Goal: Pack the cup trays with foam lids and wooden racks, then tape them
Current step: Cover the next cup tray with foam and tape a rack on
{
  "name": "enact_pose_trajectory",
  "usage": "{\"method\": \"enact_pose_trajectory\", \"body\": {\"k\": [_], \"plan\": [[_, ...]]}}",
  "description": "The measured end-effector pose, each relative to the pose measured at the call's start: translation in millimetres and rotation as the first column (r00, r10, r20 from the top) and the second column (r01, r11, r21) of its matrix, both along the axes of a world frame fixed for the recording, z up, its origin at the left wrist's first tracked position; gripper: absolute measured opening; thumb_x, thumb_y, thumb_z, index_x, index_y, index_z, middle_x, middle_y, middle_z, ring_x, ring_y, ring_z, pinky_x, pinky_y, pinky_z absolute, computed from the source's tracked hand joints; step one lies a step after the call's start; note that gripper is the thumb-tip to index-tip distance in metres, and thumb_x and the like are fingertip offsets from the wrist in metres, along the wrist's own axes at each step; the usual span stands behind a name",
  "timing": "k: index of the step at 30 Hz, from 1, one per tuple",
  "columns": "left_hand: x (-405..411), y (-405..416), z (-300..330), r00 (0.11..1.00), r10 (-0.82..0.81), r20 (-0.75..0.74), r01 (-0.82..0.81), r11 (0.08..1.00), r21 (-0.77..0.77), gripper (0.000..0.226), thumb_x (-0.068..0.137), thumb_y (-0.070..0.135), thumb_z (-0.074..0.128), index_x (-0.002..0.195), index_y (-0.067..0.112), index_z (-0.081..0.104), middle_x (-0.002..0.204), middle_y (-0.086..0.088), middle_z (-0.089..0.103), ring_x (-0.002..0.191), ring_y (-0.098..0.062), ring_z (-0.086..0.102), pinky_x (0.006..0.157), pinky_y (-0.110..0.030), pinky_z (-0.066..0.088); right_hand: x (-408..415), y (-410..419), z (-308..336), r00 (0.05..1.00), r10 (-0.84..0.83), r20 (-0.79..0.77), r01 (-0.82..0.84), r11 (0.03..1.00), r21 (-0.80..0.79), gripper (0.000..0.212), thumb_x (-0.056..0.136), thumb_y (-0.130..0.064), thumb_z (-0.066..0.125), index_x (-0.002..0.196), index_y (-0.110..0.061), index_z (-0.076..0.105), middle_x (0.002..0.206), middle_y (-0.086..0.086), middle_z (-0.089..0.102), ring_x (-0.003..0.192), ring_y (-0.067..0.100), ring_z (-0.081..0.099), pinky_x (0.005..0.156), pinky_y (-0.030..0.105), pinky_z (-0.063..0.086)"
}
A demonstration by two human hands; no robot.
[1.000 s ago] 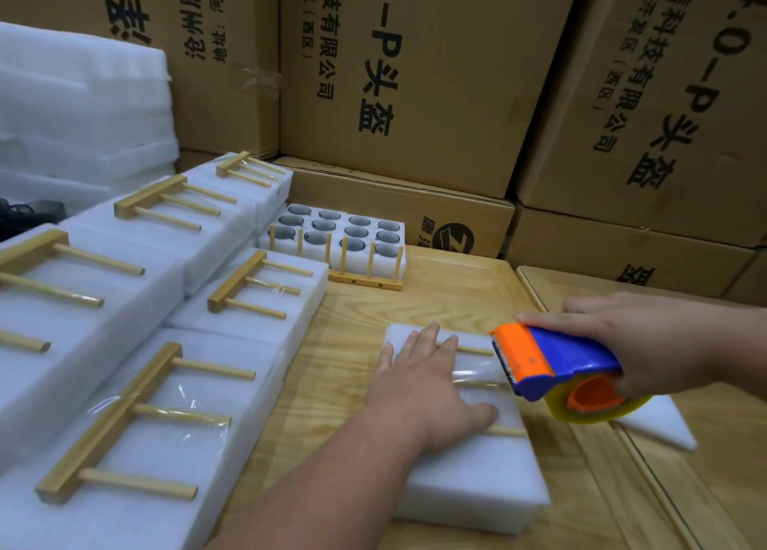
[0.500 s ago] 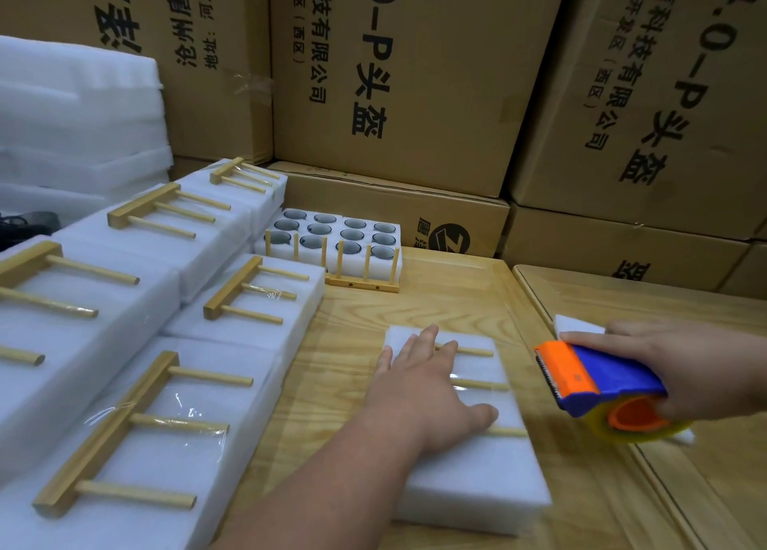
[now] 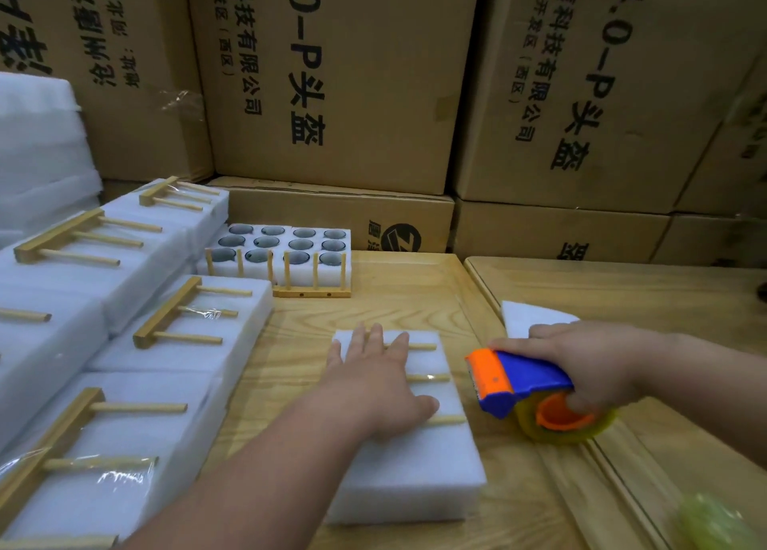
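Foam block (image 3: 409, 462) lies on the wooden desk (image 3: 398, 300), its long axis running away from the person, near end just short of the desk's front. Wooden rack (image 3: 431, 379) lies flat on top, pegs pointing right across the short axis. Left hand (image 3: 379, 387) presses on rack and foam with fingers straight and spread. Right hand (image 3: 589, 367), just right of the block, grips a tape dispenser (image 3: 523, 387), fingers curled round it, orange blade end facing the block. Taped packs (image 3: 124, 437) crowd the left edge; bare desk shows between block and open cup tray (image 3: 286, 246) behind.
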State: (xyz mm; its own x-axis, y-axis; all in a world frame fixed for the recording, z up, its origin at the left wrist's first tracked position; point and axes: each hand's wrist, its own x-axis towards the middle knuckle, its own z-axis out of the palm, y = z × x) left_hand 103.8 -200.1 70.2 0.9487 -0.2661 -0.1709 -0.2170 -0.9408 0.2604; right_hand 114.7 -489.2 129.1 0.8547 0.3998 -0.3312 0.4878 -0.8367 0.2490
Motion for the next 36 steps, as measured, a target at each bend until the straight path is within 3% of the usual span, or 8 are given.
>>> {"method": "enact_pose_trajectory", "body": {"k": [6,20,24,27,29,31,33,36], "plan": [[-5.1,-45.8,-1.5,0.988,-0.128,0.091,0.123,0.991,0.060,0.109,0.079,0.085,0.044,0.163,0.028,0.004,0.172,-0.001,-0.003,0.156,-0.023,-0.016,0.121,-0.058,-0.014,1.5,6.6,-2.1,1.000,0.022,0.001,-0.022,1.000,0.000,0.104,0.076,-0.042,0.059,0.138,-0.073,-0.018,0.106,-0.013,0.043,0.095,0.016,0.052,0.082,0.039,0.051],[-5.9,-42.5,-11.0,0.977,-0.176,0.121,0.145,0.962,0.231,0.094,0.088,0.080,0.026,0.163,0.030,-0.002,0.171,0.001,-0.013,0.156,-0.020,-0.017,0.122,-0.059,-0.012,0.1,17.1,-0.7,1.000,0.003,-0.025,-0.004,1.000,-0.031,0.101,0.082,-0.038,0.060,0.139,-0.069,-0.017,0.108,-0.009,0.042,0.097,0.016,0.050,0.077,0.032,0.043],[-6.2,-33.3,-12.4,0.968,-0.211,0.139,0.173,0.955,0.242,0.092,0.087,0.076,0.026,0.163,0.031,0.000,0.171,0.003,-0.014,0.156,-0.017,-0.017,0.123,-0.056,-0.011,-4.7,1.8,-3.1,0.999,-0.035,-0.019,0.036,0.998,0.046,0.101,0.078,-0.058,0.062,0.143,-0.069,-0.014,0.110,-0.012,0.041,0.100,0.013,0.050,0.083,0.032,0.044],[-6.3,-27.1,-14.9,0.958,-0.235,0.163,0.191,0.950,0.245,0.092,0.086,0.076,0.024,0.163,0.032,0.000,0.171,0.004,-0.013,0.156,-0.016,-0.016,0.123,-0.056,-0.009,-10.1,-4.7,-8.6,0.984,-0.110,-0.139,0.146,0.947,0.287,0.083,0.072,-0.090,0.042,0.143,-0.074,0.002,0.120,-0.020,0.044,0.114,0.009,0.049,0.102,0.035,0.041],[-6.4,-25.0,-17.8,0.953,-0.243,0.183,0.194,0.949,0.250,0.092,0.085,0.076,0.022,0.162,0.032,-0.001,0.171,0.004,-0.012,0.156,-0.016,-0.015,0.123,-0.056,-0.008,-9.4,-7.5,-10.6,0.955,-0.209,-0.213,0.288,0.832,0.475,0.070,0.077,-0.091,0.034,0.143,-0.070,0.026,0.135,-0.024,0.047,0.127,0.008,0.047,0.110,0.034,0.037],[-6.4,-24.9,-20.6,0.950,-0.242,0.199,0.189,0.949,0.254,0.093,0.085,0.076,0.021,0.162,0.031,-0.003,0.171,0.004,-0.012,0.156,-0.016,-0.015,0.123,-0.056,-0.008,-8.0,-10.6,-6.6,0.906,-0.340,-0.251,0.423,0.741,0.521,0.058,0.084,-0.083,0.045,0.133,-0.053,0.054,0.130,-0.017,0.060,0.118,0.007,0.057,0.103,0.031,0.045],[-6.5,-25.9,-22.7,0.947,-0.241,0.210,0.185,0.949,0.255,0.094,0.085,0.076,0.020,0.162,0.030,-0.005,0.171,0.004,-0.013,0.156,-0.016,-0.015,0.123,-0.056,-0.008,-4.4,-14.4,-3.7,0.879,-0.386,-0.281,0.478,0.716,0.509,0.053,0.081,-0.079,0.059,0.107,-0.035,0.072,0.101,-0.011,0.073,0.090,0.005,0.067,0.084,0.027,0.053],[-5.7,-27.0,-24.7,0.946,-0.235,0.221,0.177,0.951,0.252,0.097,0.083,0.078,0.018,0.162,0.029,-0.006,0.171,0.004,-0.012,0.156,-0.017,-0.015,0.123,-0.057,-0.008,0.4,-9.0,-5.9,0.857,-0.405,-0.319,0.516,0.692,0.506,0.059,0.071,-0.083,0.066,0.083,-0.025,0.075,0.076,-0.009,0.072,0.068,0.004,0.065,0.069,0.024,0.047]]}}
